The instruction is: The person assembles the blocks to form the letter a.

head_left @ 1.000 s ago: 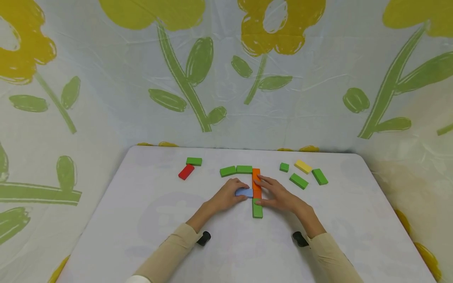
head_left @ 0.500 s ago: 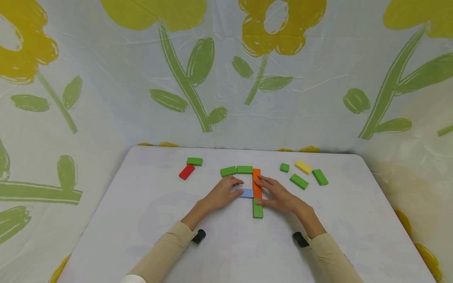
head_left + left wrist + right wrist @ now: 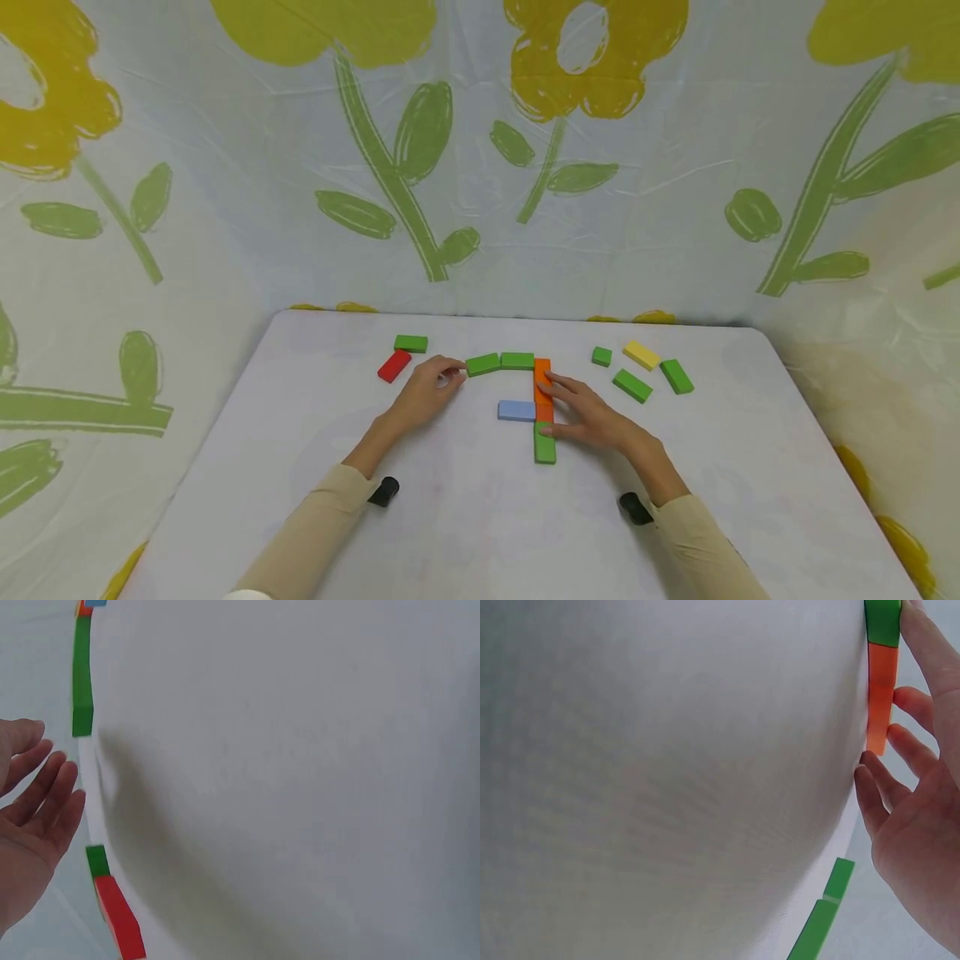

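Note:
Empty, with its fingers relaxed, my left hand (image 3: 426, 393) hovers by the left end of a slanted green block (image 3: 482, 365). A second green block (image 3: 517, 361) continues that row to an upright-running orange block (image 3: 542, 373). Below it come a short red-orange block (image 3: 544, 412) and a green block (image 3: 545, 450), with a light blue block (image 3: 516, 410) sticking out leftward. My right hand (image 3: 592, 414) rests along this column's right side, fingers extended against the orange block and thumb at the lower green one. The right wrist view shows its fingertips (image 3: 896, 731) beside the orange.
To the left lie a red block (image 3: 393, 366) and a green block (image 3: 411, 343). On the right are a yellow block (image 3: 642, 355), a small green block (image 3: 602, 357) and two longer green ones. A flowered cloth (image 3: 480, 275) walls the white table (image 3: 480, 533).
My left hand has let go of the light blue block and moved left and away from me, past the green row. The right hand stays where it was.

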Demonstrator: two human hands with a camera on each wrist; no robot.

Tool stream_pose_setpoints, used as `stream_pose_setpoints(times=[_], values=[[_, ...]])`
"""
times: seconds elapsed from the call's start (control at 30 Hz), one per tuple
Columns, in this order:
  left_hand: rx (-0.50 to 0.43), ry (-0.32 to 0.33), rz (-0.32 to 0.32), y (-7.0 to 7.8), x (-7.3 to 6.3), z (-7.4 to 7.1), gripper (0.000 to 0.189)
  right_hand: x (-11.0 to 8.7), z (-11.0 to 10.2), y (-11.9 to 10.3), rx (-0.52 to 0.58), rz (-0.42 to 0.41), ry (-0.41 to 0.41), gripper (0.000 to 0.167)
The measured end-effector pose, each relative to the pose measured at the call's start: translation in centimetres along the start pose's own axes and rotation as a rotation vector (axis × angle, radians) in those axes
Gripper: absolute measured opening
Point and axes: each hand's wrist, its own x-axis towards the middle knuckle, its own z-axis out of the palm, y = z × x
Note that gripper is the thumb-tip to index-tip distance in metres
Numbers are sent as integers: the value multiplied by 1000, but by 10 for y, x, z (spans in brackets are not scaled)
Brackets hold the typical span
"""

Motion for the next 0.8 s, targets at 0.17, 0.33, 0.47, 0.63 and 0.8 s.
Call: stream_pose_setpoints(times=[0.17, 0.33, 0.47, 0.63, 0.8], values=[[-12, 60, -14, -8, -6, -19, 24, 0, 0, -1, -5, -9, 6, 80], [62, 141, -20, -26, -9, -33, 25, 0, 0, -1, 3, -9, 6, 81], [118, 174, -66, -39, -11, -41, 28, 1, 0, 0, -5, 1, -2, 81], [165, 212, -106, -50, -15, -50, 34, 0, 0, 0, -4, 2, 0, 82], [162, 205, -175, -60, -17, -53, 44, -1, 0, -1, 14, -4, 7, 81]])
